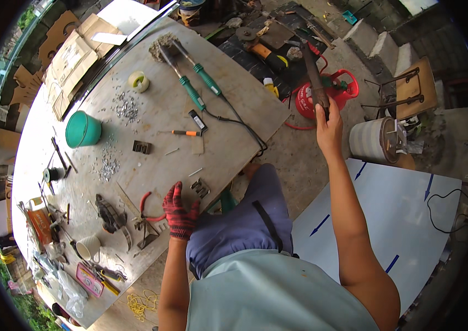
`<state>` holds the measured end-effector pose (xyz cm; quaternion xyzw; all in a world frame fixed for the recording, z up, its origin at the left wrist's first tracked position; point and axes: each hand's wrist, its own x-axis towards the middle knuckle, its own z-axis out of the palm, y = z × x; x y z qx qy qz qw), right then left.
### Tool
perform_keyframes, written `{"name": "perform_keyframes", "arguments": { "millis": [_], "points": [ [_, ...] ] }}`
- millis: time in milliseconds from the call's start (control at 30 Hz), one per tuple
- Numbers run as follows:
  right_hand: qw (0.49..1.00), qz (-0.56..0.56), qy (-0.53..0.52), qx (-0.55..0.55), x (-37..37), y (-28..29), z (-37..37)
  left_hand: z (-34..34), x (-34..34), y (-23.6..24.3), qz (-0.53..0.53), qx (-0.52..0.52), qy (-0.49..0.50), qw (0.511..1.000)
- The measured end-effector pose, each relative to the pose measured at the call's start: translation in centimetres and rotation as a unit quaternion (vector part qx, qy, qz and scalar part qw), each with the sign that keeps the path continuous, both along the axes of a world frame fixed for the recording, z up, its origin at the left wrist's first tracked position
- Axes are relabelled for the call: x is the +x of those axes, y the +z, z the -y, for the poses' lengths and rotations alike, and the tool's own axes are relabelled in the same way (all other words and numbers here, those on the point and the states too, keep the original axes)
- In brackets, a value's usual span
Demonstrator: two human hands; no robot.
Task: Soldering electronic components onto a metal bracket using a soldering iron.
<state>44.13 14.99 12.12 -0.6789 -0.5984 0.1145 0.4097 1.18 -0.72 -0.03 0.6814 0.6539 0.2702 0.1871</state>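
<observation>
Right hand (329,128) grips a rusty tool (315,83) raised at one o'clock; gloved left hand (180,212), fingers spread flat, braces on the workbench (234,149). Next move needs a steady aim.

Left hand (180,212): red knit glove with dark pattern. Right hand (329,128): bare. Arms bare; pale green top, possibly sleeveless; blue-grey trousers (245,220) with dark strap.
</observation>
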Motion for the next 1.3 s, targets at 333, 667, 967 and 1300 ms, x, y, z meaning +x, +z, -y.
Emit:
{"name": "perform_keyframes", "arguments": {
  "millis": [333,667,967,1300],
  "points": [
    [0.991,0.104,-0.086,0.01,14.6,-10.1,-26.1,0.1,-1.4,-3.4,-0.097,-0.065,0.238,0.964],
    [0.991,0.129,-0.026,0.013,18.9,-22.1,-44.4,-0.5,-2.0,-4.6,-0.335,0.011,0.194,0.922],
    [0.991,0.125,-0.037,0.011,19.6,-26.3,-47.8,0.9,-3.7,-6.2,-0.344,-0.006,0.2,0.917],
    [0.99,0.139,-0.032,-0.018,20.8,-27.8,-49.5,1.8,-4.3,-7.0,-0.34,0.018,0.215,0.916]
  ]
}}
